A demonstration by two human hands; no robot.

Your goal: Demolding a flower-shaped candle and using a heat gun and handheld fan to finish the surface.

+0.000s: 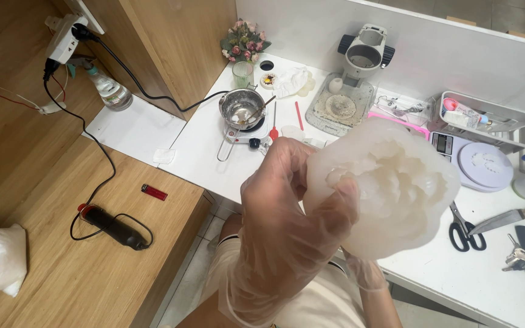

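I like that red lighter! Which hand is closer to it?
Left. The left hand grips the mould, off to the right of the lighter. The right hand, mostly hidden under the mould, is farther right.

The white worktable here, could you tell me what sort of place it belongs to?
Probably a small craft workshop for casting wax or resin: a melting pot on a hotplate, a digital scale, and a translucent silicone mould in gloved hands.

Both hands wear thin, clear disposable gloves, wrinkled and loose at the wrists: the left hand shows its glove plainly, the right hand only a crinkled cuff. Below them, the person wears pale cream shorts with a dark-edged waistband.
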